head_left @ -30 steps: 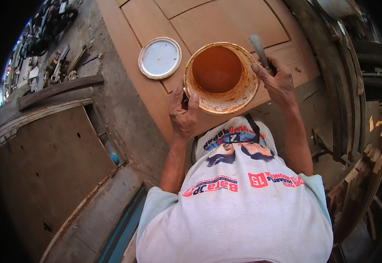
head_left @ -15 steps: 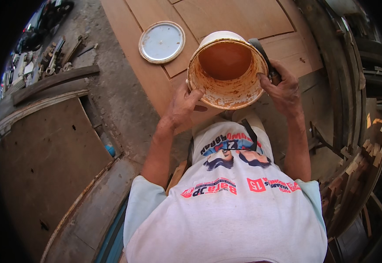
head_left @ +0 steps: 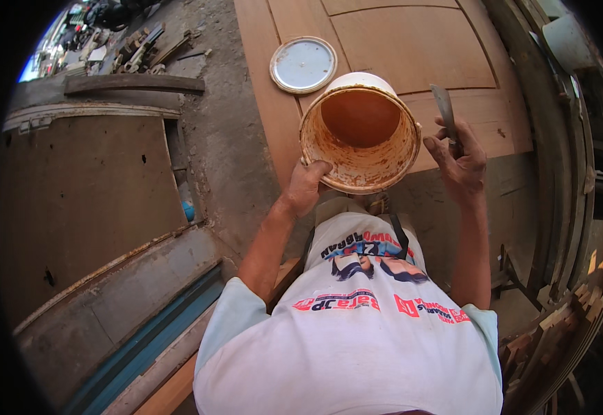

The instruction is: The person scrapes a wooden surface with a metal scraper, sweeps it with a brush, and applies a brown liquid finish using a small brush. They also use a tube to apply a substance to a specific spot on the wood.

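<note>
The bucket (head_left: 384,159), tilted above the door's (head_left: 412,48) near edge, has only the left hand's (head_left: 305,185) fingers gripping its rim; a slip or further tipping could spill the orange paste (head_left: 360,119). Its long axis leans, mouth toward the wearer. The right hand's (head_left: 464,162) fingers clasp a scraper (head_left: 444,105), blade pointing away.

And the left hand (head_left: 305,187) grips the rim of a white round bucket (head_left: 377,166), its mouth tilted toward the wearer, rust-orange liquid (head_left: 361,119) pooled inside! Over in the right hand (head_left: 464,163), clear of the rim, a grey-bladed scraper (head_left: 444,105) points away! Beyond, a round whitish lid (head_left: 303,63) lies on a brown panelled wooden door (head_left: 412,48)!
</note>
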`<state>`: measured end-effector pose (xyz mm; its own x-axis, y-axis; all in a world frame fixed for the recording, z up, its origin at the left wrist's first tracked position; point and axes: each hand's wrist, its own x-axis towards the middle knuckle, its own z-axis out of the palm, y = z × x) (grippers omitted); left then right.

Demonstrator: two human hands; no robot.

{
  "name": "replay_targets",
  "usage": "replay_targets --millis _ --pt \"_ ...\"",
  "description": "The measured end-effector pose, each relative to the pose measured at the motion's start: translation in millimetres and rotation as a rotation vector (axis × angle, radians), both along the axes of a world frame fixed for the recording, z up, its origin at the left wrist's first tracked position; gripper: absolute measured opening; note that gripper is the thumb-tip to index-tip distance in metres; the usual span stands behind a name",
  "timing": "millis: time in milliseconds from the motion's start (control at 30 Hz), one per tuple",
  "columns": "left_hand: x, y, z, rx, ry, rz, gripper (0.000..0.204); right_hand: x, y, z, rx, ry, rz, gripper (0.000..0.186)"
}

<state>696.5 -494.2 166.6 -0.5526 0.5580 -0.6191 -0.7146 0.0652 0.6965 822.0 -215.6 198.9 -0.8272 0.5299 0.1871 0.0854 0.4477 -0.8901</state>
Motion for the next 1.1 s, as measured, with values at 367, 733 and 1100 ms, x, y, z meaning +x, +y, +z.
replay_targets --millis 367,733,1100 --pt "-26.2 -118.7 13.7 0.153 0.240 0.552 0.038 -14.7 -71.5 -44.3 -0.261 -0.291 0.125 0.050" --pt "-209.8 -290.8 -46.6 -0.139 0.700 0.751 0.034 -150.0 -222.2 -81.8 -0.164 -0.435 0.103 0.036" --pt "-391.1 -417.3 -27.9 -0.146 0.842 0.787 0.032 -265.7 -323.0 -90.2 -0.100 -0.486 0.194 0.029"
